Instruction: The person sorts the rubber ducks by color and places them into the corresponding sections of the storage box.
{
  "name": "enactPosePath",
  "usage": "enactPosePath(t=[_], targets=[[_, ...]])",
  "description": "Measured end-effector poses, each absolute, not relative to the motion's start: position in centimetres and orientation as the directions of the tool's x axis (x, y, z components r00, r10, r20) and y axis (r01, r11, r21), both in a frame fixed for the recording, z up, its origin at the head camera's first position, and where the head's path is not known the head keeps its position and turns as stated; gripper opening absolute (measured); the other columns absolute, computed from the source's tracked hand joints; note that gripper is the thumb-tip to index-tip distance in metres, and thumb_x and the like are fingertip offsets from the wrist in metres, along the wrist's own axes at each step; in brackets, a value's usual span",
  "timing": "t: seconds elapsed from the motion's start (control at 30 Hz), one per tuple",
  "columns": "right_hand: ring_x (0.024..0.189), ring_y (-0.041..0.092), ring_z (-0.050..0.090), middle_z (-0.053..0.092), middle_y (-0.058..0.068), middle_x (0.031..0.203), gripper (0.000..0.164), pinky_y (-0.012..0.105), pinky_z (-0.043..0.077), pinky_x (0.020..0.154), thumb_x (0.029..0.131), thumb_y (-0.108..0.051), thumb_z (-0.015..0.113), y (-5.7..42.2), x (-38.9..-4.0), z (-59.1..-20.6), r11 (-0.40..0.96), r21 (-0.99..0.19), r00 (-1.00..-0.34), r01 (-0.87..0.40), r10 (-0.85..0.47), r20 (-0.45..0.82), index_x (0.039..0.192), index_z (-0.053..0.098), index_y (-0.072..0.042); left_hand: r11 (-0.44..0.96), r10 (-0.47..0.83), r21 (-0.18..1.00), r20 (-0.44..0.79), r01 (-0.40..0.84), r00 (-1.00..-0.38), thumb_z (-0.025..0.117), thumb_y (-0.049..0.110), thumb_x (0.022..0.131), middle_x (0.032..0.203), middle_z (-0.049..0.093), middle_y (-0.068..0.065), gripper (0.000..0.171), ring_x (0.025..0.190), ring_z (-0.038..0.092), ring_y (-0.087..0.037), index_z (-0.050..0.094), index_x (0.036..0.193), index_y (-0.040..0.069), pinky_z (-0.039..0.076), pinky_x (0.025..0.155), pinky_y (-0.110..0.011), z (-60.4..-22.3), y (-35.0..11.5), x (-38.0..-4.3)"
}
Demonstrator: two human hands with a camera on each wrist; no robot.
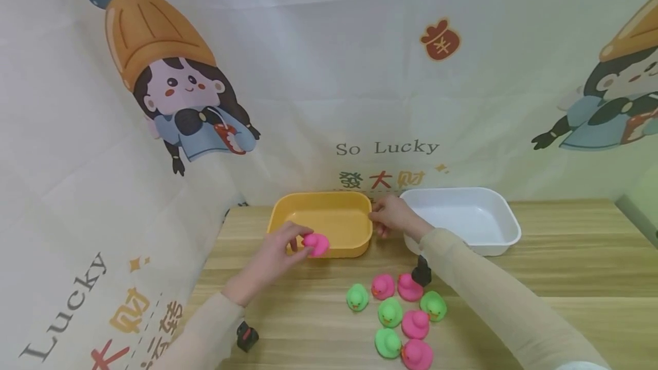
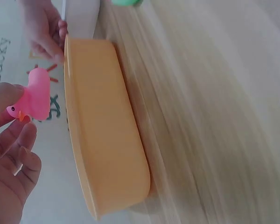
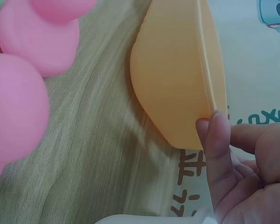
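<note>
A pink rubber duck point(image 1: 317, 244) is pinched between the thumb and fingers of my left hand point(image 1: 280, 249), over the near side of the yellow basin point(image 1: 336, 252). In the left wrist view the duck point(image 2: 37, 95) hangs above the basin's rim, apart from it. My right hand point(image 1: 393, 216) pinches the basin's right rim; the right wrist view shows thumb and finger on the rim of the basin point(image 3: 172, 70). Several pink and green ducks, such as a green duck point(image 1: 357, 297) and a pink duck point(image 1: 417, 354), sit on the wooden table in front of the basins.
A white basin point(image 1: 506, 242) stands to the right of the yellow one, partly behind my right forearm. The wooden table point(image 1: 581, 278) meets a printed cloth backdrop point(image 1: 308, 101) behind both basins. Cloth also hangs along the left side.
</note>
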State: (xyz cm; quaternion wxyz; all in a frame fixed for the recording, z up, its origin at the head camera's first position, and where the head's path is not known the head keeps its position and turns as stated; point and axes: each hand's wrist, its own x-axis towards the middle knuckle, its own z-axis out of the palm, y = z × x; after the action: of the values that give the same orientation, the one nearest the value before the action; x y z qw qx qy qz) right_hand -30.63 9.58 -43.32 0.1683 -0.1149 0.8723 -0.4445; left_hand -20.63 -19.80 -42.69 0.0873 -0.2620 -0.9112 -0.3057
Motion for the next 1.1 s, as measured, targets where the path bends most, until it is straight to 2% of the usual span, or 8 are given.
enactPosePath(t=[0.33,0.73,0.9,1.1], targets=[[0.048,0.009,0.060,0.068,0.009,0.067,0.020,0.025,0.057,0.052,0.102,-0.008,0.061,9.7,-30.8,-43.8,0.568,-0.821,-0.917,-0.058,-0.355,-0.181,0.105,0.070,0.010,0.724,0.355,0.512,0.297,0.462,-0.886,0.079,0.011,0.092,0.108,0.069,-0.008,0.028,0.080,0.057,-0.016,0.071,0.118,0.004,0.051,0.069,-0.028,-42.7,-20.5,-24.1],[0.046,0.008,0.059,0.069,0.012,0.068,0.019,0.026,0.056,0.050,0.102,-0.007,0.061,9.4,-30.5,-43.9,0.551,-0.834,-0.922,-0.041,-0.342,-0.180,0.106,0.068,0.010,0.749,0.298,0.553,0.211,0.365,-0.931,0.075,0.012,0.096,0.113,0.066,-0.013,0.027,0.085,0.057,-0.022,0.068,0.119,0.000,0.049,0.072,-0.032,-43.2,-21.3,-27.6],[0.046,0.009,0.059,0.070,0.013,0.070,0.019,0.026,0.056,0.049,0.102,-0.008,0.061,9.5,-30.6,-44.0,0.547,-0.836,-0.924,-0.044,-0.340,-0.175,0.106,0.067,0.010,0.771,0.290,0.536,0.182,0.342,-0.939,0.074,0.011,0.096,0.113,0.068,-0.017,0.026,0.087,0.059,-0.026,0.069,0.117,-0.003,0.053,0.078,-0.039,-43.6,-21.4,-29.2],[0.047,0.009,0.060,0.070,0.012,0.071,0.020,0.027,0.056,0.050,0.103,-0.009,0.062,9.7,-30.5,-43.9,0.549,-0.835,-0.924,-0.038,-0.337,-0.179,0.107,0.067,0.010,0.809,0.281,0.506,0.114,0.299,-0.953,0.073,0.010,0.097,0.115,0.069,-0.021,0.026,0.098,0.064,-0.033,0.069,0.117,-0.006,0.055,0.089,-0.048,-44.2,-21.1,-31.0]])
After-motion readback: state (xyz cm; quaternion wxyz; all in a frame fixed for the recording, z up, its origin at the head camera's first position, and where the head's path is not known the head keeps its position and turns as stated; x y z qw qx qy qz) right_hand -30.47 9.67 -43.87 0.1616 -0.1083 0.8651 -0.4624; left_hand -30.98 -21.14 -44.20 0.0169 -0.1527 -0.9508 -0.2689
